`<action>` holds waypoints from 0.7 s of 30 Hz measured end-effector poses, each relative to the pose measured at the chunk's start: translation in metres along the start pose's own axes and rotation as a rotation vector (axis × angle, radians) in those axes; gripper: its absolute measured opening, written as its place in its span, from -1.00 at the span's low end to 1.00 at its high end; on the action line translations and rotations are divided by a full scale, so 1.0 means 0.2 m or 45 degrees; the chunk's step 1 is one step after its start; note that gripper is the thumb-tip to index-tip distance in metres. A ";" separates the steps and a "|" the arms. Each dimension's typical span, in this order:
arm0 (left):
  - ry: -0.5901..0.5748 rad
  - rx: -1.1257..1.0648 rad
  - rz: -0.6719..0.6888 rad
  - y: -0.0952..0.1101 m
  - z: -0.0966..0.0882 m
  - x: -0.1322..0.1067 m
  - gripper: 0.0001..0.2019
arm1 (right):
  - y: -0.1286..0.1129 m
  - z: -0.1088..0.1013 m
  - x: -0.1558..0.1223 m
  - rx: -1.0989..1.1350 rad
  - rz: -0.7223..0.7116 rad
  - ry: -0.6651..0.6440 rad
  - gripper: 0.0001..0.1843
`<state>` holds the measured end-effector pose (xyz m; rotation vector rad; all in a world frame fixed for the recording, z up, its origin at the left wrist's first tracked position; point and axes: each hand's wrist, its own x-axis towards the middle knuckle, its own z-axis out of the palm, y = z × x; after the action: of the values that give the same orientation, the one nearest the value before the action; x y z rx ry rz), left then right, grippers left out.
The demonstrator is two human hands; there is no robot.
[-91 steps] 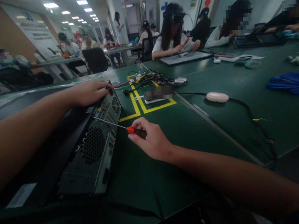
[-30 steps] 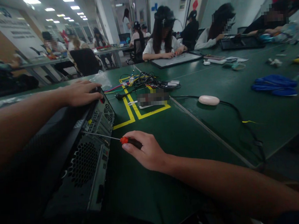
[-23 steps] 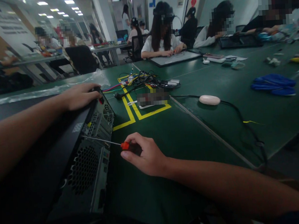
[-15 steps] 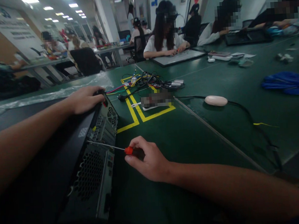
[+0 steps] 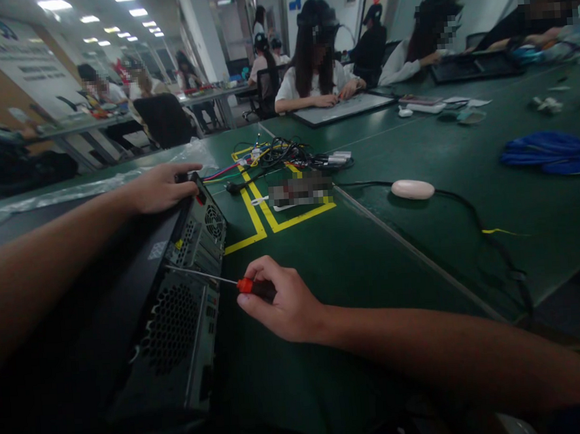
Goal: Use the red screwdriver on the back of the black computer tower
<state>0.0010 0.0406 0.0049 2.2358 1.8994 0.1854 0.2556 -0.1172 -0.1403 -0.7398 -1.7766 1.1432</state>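
A black desktop computer case (image 5: 101,268) lies on its side at the left, its metal back panel with vents and ports facing right. My left hand (image 5: 163,189) rests on its top near the far rear corner, fingers stretched out and thumb apart. My right hand (image 5: 280,303) is closed around the red and black handle of a screwdriver (image 5: 205,276). The long metal shaft points left, and its tip meets the upper edge of the back panel, above the honeycomb vent (image 5: 172,329). Whatever screw might be under the tip is too small to make out.
A tangle of cables (image 5: 291,153) lies beyond the case, beside yellow tape lines (image 5: 302,216) on the green table (image 5: 396,263). Farther right are a cord with a pale oval piece (image 5: 413,189) and a blue bundle (image 5: 549,153). Other people sit working across the table.
The view has shifted slightly. My left fingers lie straighter over the case corner. My right hand's grip has turned a little on the handle, showing more of its dark part; the tip stays at the panel edge.
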 end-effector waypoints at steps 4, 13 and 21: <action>0.078 0.117 0.036 0.01 0.01 0.00 -0.09 | -0.01 0.00 0.02 -0.003 0.078 -0.050 -0.81; 0.055 0.180 0.013 0.00 0.03 0.00 -0.20 | 0.00 0.01 0.06 0.134 0.232 -0.142 -0.84; 0.093 0.162 -0.034 0.01 0.04 0.00 -0.21 | -0.01 0.03 -0.03 0.297 0.271 -0.138 -0.79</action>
<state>0.0037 0.0397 -0.0019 2.3131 2.0308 0.1478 0.2522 -0.1258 -0.1421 -0.7497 -1.6435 1.5299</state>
